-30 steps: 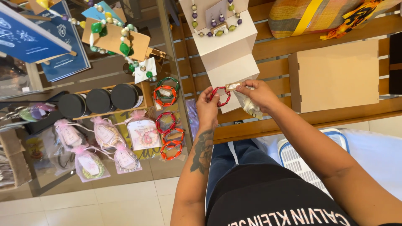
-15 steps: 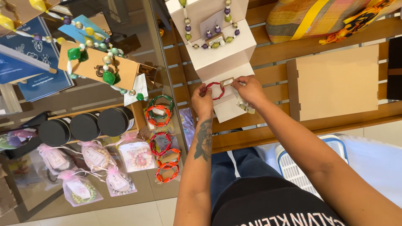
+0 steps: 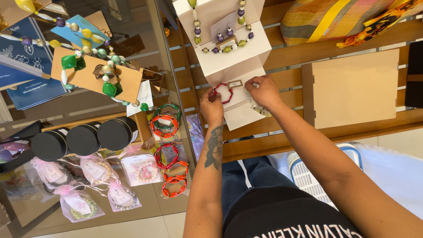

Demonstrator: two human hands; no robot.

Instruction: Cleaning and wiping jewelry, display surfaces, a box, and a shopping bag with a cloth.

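**Bracelet raised onto white stand; hands moved apart**

The red bracelet (image 3: 223,91) now lies higher on the white display stand (image 3: 229,66), closer beneath the beaded necklace (image 3: 220,33). The left hand (image 3: 211,107) has shifted to the bracelet's left edge. The right hand (image 3: 263,91) has moved away rightward, fingertips at the small tag (image 3: 235,83).

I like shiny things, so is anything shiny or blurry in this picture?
In the head view the light is bright and even; the glass shelf gives faint reflections, not harsh glare. The left hand, right hand and red bracelet look sharp. The shelf lines bend a little toward the picture's edges, and the gift bags below the glass look slightly soft.
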